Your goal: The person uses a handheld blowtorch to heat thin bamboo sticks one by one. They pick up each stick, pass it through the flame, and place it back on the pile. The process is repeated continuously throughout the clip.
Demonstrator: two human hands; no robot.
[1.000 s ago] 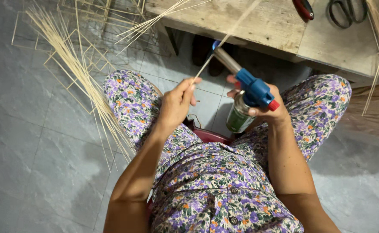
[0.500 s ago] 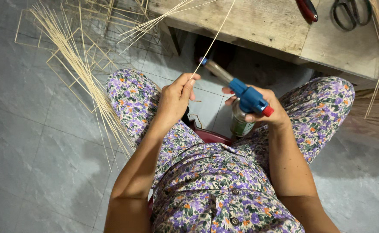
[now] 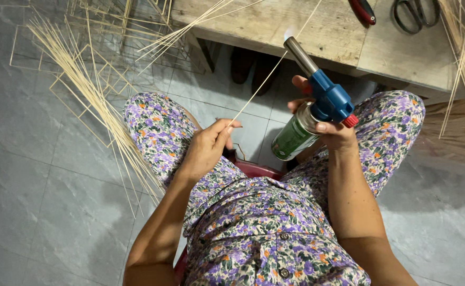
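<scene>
Grey tiled floor [image 3: 42, 175] below, a worn wooden table [image 3: 275, 26] ahead with scissors [image 3: 415, 13] on it. Left hand [image 3: 206, 148] pinches a thin bamboo stick [image 3: 267, 77] that slants up over the table edge. Right hand [image 3: 330, 127] is wrapped tight around a blue gas torch [image 3: 322, 95] on its green can, nozzle up beside the stick. Loose sticks [image 3: 89, 95] fan across the floor at left.

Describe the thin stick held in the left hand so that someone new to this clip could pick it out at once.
Start at the wooden bench across the top. Below its edge, over the floral lap, the left hand pinches one pale thin stick that slants up to the right, past the nozzle of the blue gas torch in the right hand. Unlike the bundle of sticks on the floor, it is single and held.
</scene>
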